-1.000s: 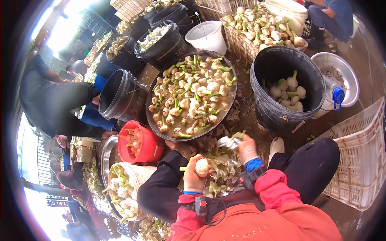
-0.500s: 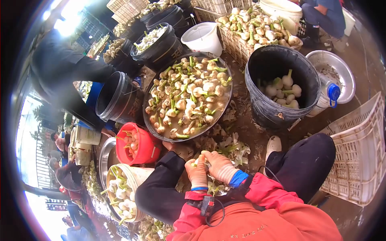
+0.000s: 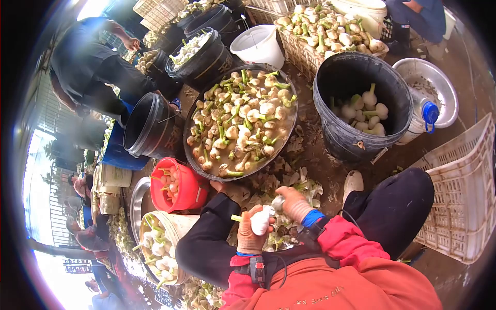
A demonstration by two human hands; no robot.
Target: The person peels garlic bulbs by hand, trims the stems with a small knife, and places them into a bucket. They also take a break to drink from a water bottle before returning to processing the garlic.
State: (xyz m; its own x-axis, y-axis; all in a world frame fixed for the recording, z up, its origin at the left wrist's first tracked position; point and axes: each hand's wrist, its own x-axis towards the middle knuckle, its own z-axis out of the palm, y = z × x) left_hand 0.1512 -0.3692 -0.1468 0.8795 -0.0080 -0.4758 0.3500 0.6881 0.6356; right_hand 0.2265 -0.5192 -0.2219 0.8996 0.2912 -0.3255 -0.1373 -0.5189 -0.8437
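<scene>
My left hand (image 3: 251, 232), in an orange glove, is closed around a white garlic bulb (image 3: 260, 222) whose green stem sticks out to the left. Just to the right, my right hand (image 3: 293, 203) is closed on a whitish piece of peel (image 3: 278, 202) close to the bulb. Beneath both hands lies a heap of peeled husks (image 3: 305, 188). Ahead of them stands a round basin (image 3: 293, 121) of unpeeled bulbs in brown water. A red bucket (image 3: 194, 191) and a cream bucket (image 3: 181, 227) with bulbs are at the left.
A black bucket (image 3: 336, 137) with clean bulbs stands at the right front, beside a metal basin (image 3: 450, 103) and a white crate (image 3: 452, 206). An empty black bucket (image 3: 150, 126) is at the left. Another person (image 3: 85, 62) bends over behind it.
My hands have moved apart and the white bulb now shows in my left hand. My right hand has risen slightly. The person at the left has straightened and shifted back.
</scene>
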